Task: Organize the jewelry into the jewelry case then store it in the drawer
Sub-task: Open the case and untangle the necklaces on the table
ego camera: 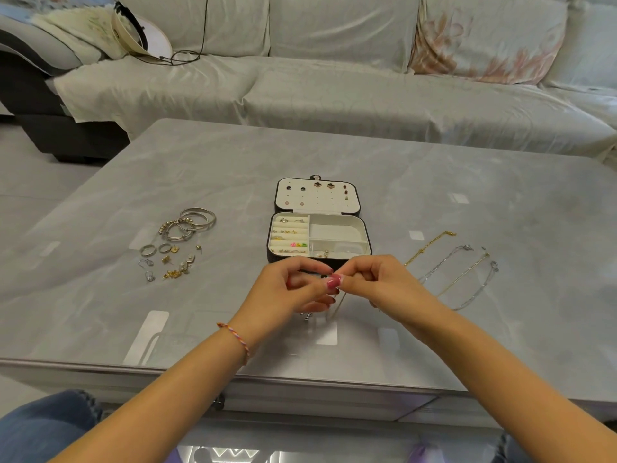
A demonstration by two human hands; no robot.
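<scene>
- A thin chain (335,307) is pinched by both hands, left hand (297,289) and right hand (374,282), at frame centre
- It should be coiled loosely before being lowered into the open jewelry case (319,237) just above, so tangling is avoided

One view only: your head camera is looking forward and down across the grey table (434,195), facing the sofa (334,95) behind it. It is sitting close over your hands, near the table's front edge. Its wide angle is bowing the table's edges.
</scene>
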